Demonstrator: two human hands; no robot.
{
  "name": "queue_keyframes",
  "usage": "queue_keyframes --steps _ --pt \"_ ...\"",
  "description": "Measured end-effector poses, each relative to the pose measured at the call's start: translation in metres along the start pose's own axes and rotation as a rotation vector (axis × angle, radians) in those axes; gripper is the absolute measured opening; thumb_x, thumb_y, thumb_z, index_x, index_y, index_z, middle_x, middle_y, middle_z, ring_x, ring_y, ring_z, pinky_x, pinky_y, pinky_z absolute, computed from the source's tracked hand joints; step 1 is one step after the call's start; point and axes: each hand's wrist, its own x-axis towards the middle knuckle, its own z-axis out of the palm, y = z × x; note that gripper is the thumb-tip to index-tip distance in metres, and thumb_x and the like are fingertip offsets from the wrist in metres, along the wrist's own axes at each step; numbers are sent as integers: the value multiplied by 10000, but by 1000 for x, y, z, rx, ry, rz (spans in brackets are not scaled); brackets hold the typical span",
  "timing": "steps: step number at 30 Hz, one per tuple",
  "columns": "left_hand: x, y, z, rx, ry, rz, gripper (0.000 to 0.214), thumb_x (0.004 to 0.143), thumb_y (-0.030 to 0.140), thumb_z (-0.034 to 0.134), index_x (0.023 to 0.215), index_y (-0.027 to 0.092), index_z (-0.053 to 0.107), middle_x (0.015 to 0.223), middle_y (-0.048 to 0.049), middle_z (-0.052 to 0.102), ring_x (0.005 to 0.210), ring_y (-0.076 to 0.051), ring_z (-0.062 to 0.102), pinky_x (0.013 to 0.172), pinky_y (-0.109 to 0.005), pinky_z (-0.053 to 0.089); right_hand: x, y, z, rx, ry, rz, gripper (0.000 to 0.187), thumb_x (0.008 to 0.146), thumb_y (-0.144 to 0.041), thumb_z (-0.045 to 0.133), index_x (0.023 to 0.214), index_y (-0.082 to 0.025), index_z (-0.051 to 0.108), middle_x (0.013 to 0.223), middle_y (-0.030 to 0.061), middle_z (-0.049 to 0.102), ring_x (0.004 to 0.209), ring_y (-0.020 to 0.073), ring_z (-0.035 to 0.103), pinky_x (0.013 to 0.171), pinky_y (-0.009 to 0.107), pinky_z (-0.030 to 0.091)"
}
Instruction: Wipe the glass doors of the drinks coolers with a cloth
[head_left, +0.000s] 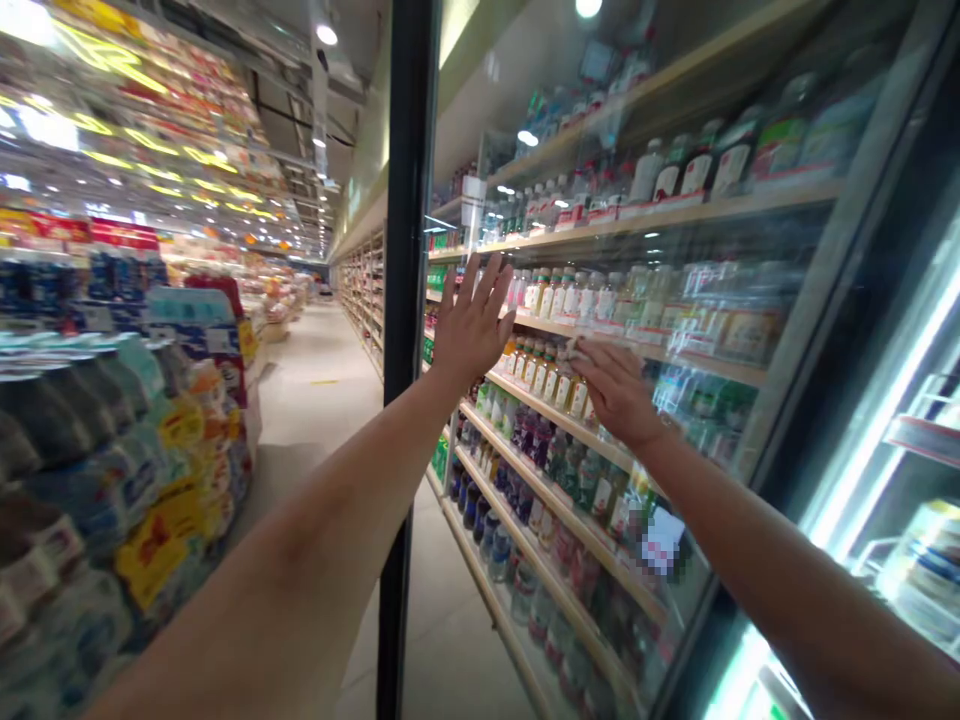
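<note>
A tall glass door [720,440] in a dark frame stands swung out in front of me. Flat against its pane, near the dark edge, my left hand [471,330] rests with fingers stretched and spread. My right hand [616,390] is lower and further right at the glass. Its fingers lie close together over a small pale, cloth-like thing [571,352], mostly hidden and blurred. Rows of bottles [551,375] on shelves show in the pane behind both hands. A white label [663,540] sits lower on the glass.
At right, a lit cooler interior [911,540] holds shelves and goods. Stacked packs of bottles [82,430] and yellow packages [169,530] stand at left. A pale floor aisle [319,370] runs away between them and the door's dark frame post [409,250].
</note>
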Motion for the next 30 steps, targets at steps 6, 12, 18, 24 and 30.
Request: queue_keyframes --steps 6,12,18,24,30 --pt "-1 2 -3 14 20 2 582 1051 436 313 1597 236 316 1664 -43 273 1578 -252 117 1305 -514 70 30 37 -16 32 69 43 288 958 -102 493 1058 -249 719 1276 41 708 1235 236 598 1067 468 495" --pt "-2 3 -6 50 36 17 568 1052 403 335 1582 199 350 1646 -69 317 1572 -267 151 1305 -517 81 75 72 -24 -31 267 252 281 961 -151 493 1046 -260 737 1221 30 724 1187 234 614 1100 474 465" --pt "-3 6 -10 62 22 14 569 1056 406 322 1591 211 328 1657 -53 295 1572 -266 152 1306 -523 98 46 41 -21 -47 194 208 287 948 -126 501 1045 -246 744 1199 31 741 1170 223 629 1070 442 500" --pt "-2 9 -17 98 8 21 572 1061 411 318 1590 193 329 1663 -50 279 1573 -272 147 1306 -519 116 65 65 -38 -29 187 228 278 911 -110 527 1017 -227 756 1191 40 743 1149 230 625 1045 453 497" --pt "-4 12 -19 141 -5 15 578 1062 415 319 1594 192 318 1669 -45 264 1573 -269 147 1308 -514 96 80 70 -34 -50 278 365 274 916 -154 523 1030 -217 764 1207 61 739 1153 229 608 1065 440 463"
